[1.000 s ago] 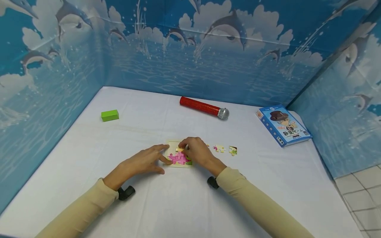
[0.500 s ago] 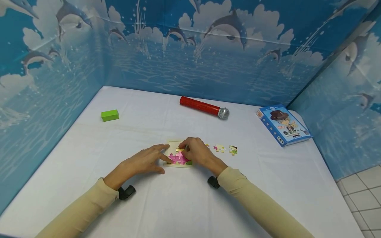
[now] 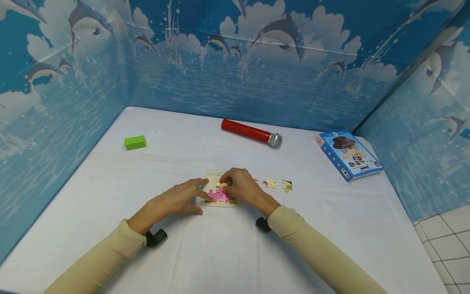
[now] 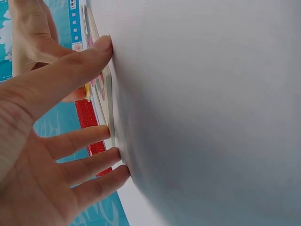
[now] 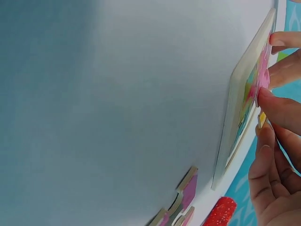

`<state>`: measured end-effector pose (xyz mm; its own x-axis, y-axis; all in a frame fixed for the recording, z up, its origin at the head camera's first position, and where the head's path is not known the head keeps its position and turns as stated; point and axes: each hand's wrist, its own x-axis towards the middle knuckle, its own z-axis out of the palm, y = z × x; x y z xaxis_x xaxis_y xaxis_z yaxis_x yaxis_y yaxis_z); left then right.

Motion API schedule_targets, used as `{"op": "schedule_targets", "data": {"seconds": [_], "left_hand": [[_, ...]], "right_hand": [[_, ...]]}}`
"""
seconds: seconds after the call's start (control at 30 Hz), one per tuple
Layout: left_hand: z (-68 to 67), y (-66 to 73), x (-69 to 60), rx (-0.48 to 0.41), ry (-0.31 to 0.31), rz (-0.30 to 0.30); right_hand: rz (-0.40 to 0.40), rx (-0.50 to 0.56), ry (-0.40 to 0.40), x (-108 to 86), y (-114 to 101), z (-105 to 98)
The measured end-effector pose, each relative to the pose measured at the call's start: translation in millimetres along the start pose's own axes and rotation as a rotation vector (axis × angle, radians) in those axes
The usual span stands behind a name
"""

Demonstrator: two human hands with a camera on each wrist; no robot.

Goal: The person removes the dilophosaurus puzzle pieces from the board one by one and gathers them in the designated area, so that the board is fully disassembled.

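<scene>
A small jigsaw puzzle board (image 3: 213,179) with a pale frame lies mid-table, partly filled with pink, green and yellow pieces. At its left side is my left hand (image 3: 180,198), fingers spread and fairly straight, touching the board's edge. My right hand (image 3: 244,188) reaches over the board from the right. In the right wrist view, its thumb and fingers pinch a puzzle piece (image 5: 262,118) with yellow on it, tilted at the board's surface. The right hand hides part of the board in the head view. Loose puzzle pieces (image 3: 270,183) lie in a row to the right.
A red microphone (image 3: 247,131) with a silver head lies behind the board. At the back left sits a green block (image 3: 135,142), and a blue box (image 3: 350,155) is at the back right. Dolphin-printed cloth walls surround the white table (image 3: 183,143).
The right hand has shifted only slightly over the board, keeping its pinch. My left hand has stayed at the board's left side.
</scene>
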<state>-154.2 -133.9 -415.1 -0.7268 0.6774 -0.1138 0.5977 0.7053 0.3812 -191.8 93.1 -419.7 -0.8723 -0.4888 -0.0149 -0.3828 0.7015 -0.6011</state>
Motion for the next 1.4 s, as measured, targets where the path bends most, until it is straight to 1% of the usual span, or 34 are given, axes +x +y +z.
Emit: {"op": "schedule_targets", "data": {"seconds": [0.13,0.2,0.33,0.43,0.67,0.93,1.1,1.17,1.23,1.33,1.4], "left_hand": [[0.9,-0.4,-0.3,0.005,-0.018,0.033],[1.4,-0.3,-0.8,0.024,-0.033,0.046],[2.2,0.5,-3.2,0.059,-0.066,0.045],[2.8,0.3,-4.9,0.069,-0.074,0.044],[0.9,0.8,-5.2,0.034,-0.092,0.030],[-1.0,2.3,-4.0,-0.005,-0.098,0.004],[0.8,2.1,-4.6,-0.011,-0.095,0.010],[1.7,1.8,-4.8,-0.006,-0.094,0.010],[2.4,1.7,-4.9,-0.004,-0.094,0.008],[3.1,2.0,-4.9,-0.005,-0.095,0.002],[3.3,2.5,-4.9,-0.005,-0.094,0.002]], "right_hand": [[-0.001,0.009,-0.006,0.7,0,1],[0.000,0.013,-0.010,0.6,0,1],[0.003,0.016,-0.012,0.3,0,1],[0.005,0.018,-0.010,0.1,-1,1],[-0.008,0.031,0.003,-1.2,1,1],[-0.071,0.054,0.047,-5.9,4,-2],[-0.101,0.087,0.085,-9.4,9,-5],[-0.090,0.120,0.094,-11.3,11,-8],[-0.055,0.169,0.094,-13.8,15,-12],[0.006,0.246,0.074,-20.0,23,-21],[0.045,0.278,0.050,-25.7,30,-31]]}}
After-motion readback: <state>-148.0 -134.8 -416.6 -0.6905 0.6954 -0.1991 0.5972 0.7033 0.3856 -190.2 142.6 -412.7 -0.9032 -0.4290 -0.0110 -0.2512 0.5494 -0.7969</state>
